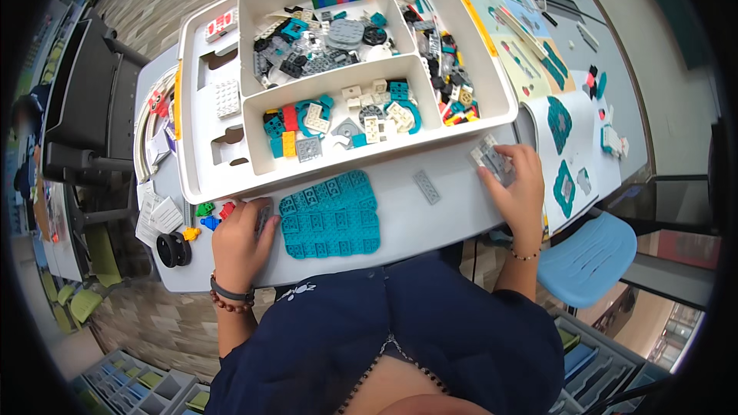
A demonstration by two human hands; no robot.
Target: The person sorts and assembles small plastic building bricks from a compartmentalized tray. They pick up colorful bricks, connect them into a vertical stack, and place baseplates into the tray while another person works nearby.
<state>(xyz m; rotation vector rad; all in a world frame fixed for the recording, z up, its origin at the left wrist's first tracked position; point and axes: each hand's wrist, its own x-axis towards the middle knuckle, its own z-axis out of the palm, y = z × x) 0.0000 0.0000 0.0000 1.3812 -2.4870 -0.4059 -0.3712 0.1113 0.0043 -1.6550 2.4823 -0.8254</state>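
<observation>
On the white table, a teal plate assembly [329, 219] built of toy bricks lies with its studless, tube-patterned side up. My left hand [240, 237] rests at its left edge, thumb and fingers closed round a grey brick piece [264, 214] that is partly hidden. Over to the right, my right hand [518, 184] pinches a light grey and white brick piece [490, 155] close to the tray's front corner. Between the teal assembly and that hand lies a loose grey plate [427, 187], touched by neither hand.
A large white sorting tray [346, 155] full of mixed bricks fills the table's far side. Building instructions [573, 161] lie open at the right, with loose bricks [611, 141] beyond. Small coloured figures [209, 222] and black wheels [174, 249] sit left of my left hand. A blue chair [590, 257] stands at the right.
</observation>
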